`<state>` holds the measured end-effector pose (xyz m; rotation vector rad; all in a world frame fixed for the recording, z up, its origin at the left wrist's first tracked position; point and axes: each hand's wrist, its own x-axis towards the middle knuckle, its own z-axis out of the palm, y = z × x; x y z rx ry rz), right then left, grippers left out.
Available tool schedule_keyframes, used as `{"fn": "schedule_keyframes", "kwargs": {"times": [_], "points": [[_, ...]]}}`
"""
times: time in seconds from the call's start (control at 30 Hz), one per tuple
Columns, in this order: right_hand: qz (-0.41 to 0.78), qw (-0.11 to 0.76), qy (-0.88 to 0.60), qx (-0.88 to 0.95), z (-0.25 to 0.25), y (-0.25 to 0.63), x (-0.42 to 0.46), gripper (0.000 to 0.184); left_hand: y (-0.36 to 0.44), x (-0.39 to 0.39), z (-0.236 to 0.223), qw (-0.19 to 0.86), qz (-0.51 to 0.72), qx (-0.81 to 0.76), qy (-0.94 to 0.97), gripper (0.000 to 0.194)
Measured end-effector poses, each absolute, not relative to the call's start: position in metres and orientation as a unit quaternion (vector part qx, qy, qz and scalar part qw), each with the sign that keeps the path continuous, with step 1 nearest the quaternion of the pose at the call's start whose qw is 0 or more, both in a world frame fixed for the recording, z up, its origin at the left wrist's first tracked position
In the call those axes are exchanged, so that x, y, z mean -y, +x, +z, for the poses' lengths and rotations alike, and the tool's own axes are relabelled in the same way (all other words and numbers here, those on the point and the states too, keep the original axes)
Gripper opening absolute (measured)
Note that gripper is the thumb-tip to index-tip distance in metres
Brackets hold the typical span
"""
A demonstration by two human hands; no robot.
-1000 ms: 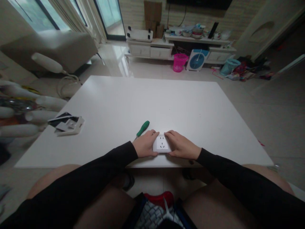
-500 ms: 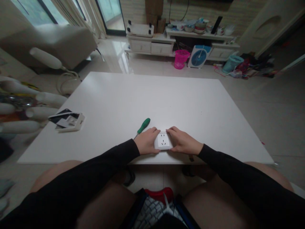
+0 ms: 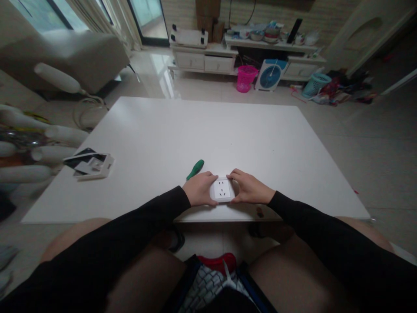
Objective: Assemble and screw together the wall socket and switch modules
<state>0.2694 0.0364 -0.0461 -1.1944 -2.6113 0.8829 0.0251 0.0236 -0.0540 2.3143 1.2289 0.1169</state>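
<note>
A white wall socket (image 3: pixel 222 189) with several dark slots faces up near the front edge of the white table (image 3: pixel 202 130). My left hand (image 3: pixel 201 188) grips its left side, thumb at the near corner and fingers at the far one. On the opposite side my right hand (image 3: pixel 250 187) holds the socket's right corners between thumb and fingers, leaving a gap by the palm. Just beyond my left hand lies a screwdriver with a green handle (image 3: pixel 196 169); my hand hides its shaft. A small brown item (image 3: pixel 259 211) rests on the table below my right wrist.
At the table's left side sits a white open box (image 3: pixel 106 167) with a dark flat item and white parts in it. White padded bars (image 3: pixel 58 154) stand beyond the left edge. A pink basket (image 3: pixel 246 79) and a fan (image 3: pixel 271 75) are on the floor ahead.
The whole view has shifted slightly. My right hand has drawn its wrist a little away from the front edge, showing more of the brown item. Both hands keep holding the socket.
</note>
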Motion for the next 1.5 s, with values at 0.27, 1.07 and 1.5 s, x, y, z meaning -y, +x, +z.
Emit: {"fn": "schedule_keyframes", "kwargs": {"times": [0.27, 1.07, 1.5], "points": [[0.283, 0.066, -0.403, 0.868, -0.0485, 0.2682, -0.0381, 0.073, 0.026, -0.0258, -0.0542, 0.256, 0.044, -0.464, 0.847, 0.073], [0.29, 0.067, -0.397, 0.868, -0.0463, 0.2678, -0.0357, 0.07, 0.0232, -0.0218, -0.0594, 0.264, 0.066, -0.447, 0.852, 0.073], [0.291, 0.048, -0.394, 0.87, -0.0419, 0.2668, -0.0362, 0.066, 0.0234, -0.0269, -0.0569, 0.275, 0.052, -0.449, 0.849, 0.079]]}}
